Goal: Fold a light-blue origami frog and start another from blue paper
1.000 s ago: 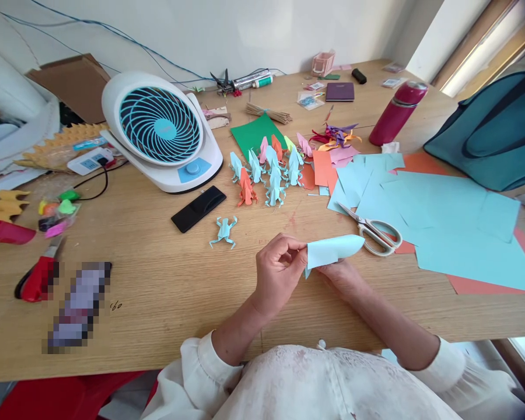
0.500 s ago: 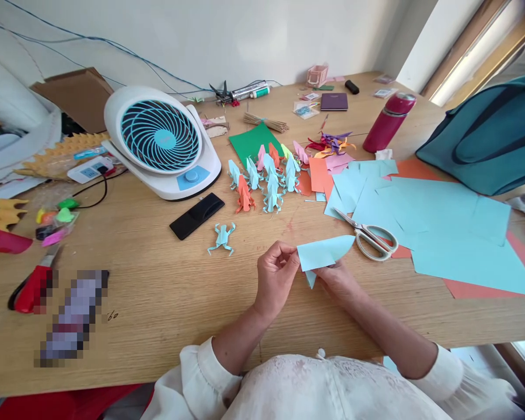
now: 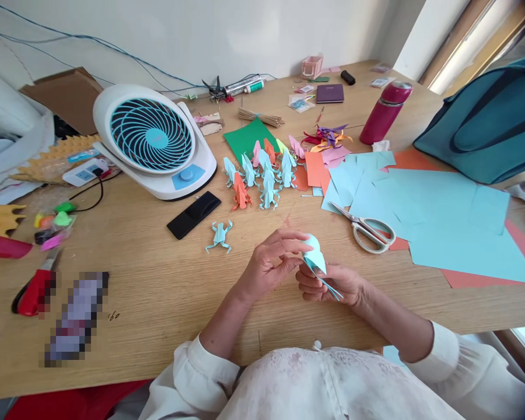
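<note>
Between both hands, above the table's front part, is a folded piece of light blue paper (image 3: 315, 256) with a curled upper flap and layered edges pointing down right. My right hand (image 3: 336, 284) is closed on its lower part, fingers curled beneath. My left hand (image 3: 275, 259) pinches the paper's left side with the thumb, the fingers bent over the top edge. A light blue origami frog (image 3: 219, 235) lies flat to the left of my hands. Behind them stands a group of folded paper frogs (image 3: 268, 189) in blue, orange, pink and yellow. Scissors (image 3: 370, 233) lie to the right.
Light blue sheets (image 3: 455, 216) over orange ones cover the right side, near a red bottle (image 3: 385, 114) and a teal bag (image 3: 485, 128). A white fan (image 3: 157, 140) and a black phone-like slab (image 3: 193, 214) stand left. A red-handled knife (image 3: 35, 289) lies far left.
The paper has turned from lying sideways to a curled, tilted position, its layered edges now facing down right. My left fingers have moved over its top. The view has shifted slightly.
</note>
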A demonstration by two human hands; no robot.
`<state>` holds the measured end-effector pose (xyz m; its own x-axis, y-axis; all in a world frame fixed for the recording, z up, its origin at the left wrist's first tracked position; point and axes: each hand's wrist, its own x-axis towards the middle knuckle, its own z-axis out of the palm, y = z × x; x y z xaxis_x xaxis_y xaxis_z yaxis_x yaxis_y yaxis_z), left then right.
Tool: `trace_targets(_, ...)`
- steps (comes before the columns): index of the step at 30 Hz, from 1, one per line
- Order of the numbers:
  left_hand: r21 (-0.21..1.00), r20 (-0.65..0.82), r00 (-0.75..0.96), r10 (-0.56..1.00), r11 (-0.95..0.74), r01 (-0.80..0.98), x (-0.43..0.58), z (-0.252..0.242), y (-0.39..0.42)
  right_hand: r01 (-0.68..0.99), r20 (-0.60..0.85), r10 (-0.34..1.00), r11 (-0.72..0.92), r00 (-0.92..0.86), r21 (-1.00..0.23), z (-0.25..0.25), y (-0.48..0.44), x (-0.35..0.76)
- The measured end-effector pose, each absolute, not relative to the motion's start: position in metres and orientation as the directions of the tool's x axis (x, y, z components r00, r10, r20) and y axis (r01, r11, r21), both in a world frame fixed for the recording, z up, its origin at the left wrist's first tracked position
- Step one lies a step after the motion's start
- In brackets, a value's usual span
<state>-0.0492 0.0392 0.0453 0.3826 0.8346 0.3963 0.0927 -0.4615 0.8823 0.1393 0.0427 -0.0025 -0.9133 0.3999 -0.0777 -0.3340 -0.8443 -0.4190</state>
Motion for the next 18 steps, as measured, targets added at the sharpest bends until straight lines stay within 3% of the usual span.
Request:
trace_targets(6,0.922,0.301,0.561,0.771,-0.385,0.034,-0.058,0.06,0.043,-0.243,-0.041,0.281,-0.886,-0.959,-0.396,-0.007,0.039,0.138)
trace_targets(11,0.925,0.285,0.585,0.76,-0.377,0.039,-0.058,0.064,0.046,-0.226,-0.04,0.259,-0.901,-0.965,-0.371,-0.006,0.038,0.139)
trace_targets(18,0.917,0.294,0.574,0.764,-0.395,0.057,-0.057,0.065,0.046,-0.24,-0.061,0.295,-0.866,-0.954,-0.438,0.0,0.038,0.138)
